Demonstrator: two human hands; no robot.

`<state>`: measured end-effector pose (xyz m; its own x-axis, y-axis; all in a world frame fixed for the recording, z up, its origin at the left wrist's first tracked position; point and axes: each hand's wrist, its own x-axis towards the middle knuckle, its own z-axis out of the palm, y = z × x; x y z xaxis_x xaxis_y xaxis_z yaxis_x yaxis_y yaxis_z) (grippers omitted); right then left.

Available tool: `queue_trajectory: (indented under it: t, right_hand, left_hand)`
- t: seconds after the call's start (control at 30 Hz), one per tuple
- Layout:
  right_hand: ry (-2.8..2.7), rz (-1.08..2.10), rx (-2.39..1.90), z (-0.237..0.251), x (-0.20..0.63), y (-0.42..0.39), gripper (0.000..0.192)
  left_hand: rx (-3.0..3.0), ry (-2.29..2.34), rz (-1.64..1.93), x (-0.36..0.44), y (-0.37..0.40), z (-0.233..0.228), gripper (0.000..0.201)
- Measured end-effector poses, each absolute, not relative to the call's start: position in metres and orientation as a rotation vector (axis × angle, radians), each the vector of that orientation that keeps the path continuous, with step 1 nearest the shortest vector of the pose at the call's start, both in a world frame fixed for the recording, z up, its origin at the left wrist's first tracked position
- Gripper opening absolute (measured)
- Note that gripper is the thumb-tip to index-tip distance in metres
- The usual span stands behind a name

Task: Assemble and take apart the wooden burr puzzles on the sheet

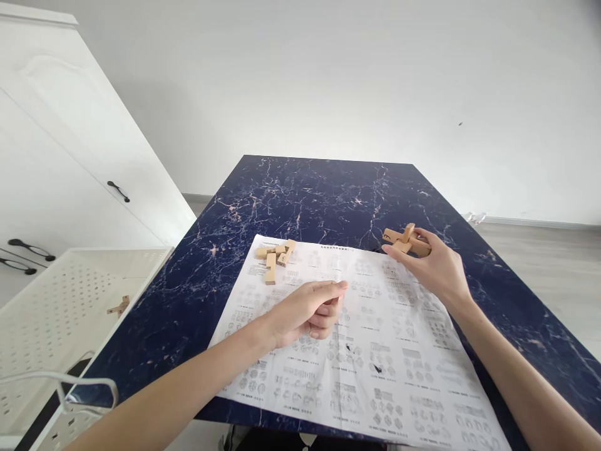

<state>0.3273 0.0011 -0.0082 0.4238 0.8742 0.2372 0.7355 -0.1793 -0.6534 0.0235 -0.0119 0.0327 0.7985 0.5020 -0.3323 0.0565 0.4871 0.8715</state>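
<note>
You are looking down at a dark blue marble-patterned table (300, 194) with a large printed instruction sheet (357, 351) spread across its near half, covered in small diagrams too fine to read.

Your right hand (434, 266) rests at the far right edge of the sheet, fingers closed around a partly built wooden puzzle (406, 241). It looks like a small cross of interlocked bars, with one bar standing up through the others. The hand grips it from the near side and the puzzle sits low, at or just above the table; whether it touches the surface cannot be told.

Your left hand (310, 310) hovers over the middle of the sheet, fingers curled loosely inward with the thumb laid across the top. It may hold a small piece, but nothing shows inside it, so this cannot be told.

At the far left corner of the sheet lies a cluster of loose wooden blocks (275, 255), well apart from both hands. One more wooden piece (119, 306) lies in a white perforated tray (56, 313) to the left of the table, beside a white cabinet (70, 156).

Judging by this, the puzzle is only partly assembled: a few bars are joined, and roughly as many blocks wait unused.
</note>
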Motion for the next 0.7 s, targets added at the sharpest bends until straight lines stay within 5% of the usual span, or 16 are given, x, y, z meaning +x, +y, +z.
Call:
queue_trajectory:
  t: [0.7]
  right_hand:
    - [-1.494, 0.207, -1.935, -0.015, 0.333, -0.001, 0.1]
  left_hand:
    - [0.991, 0.599, 0.305, 0.024, -0.013, 0.029, 0.045]
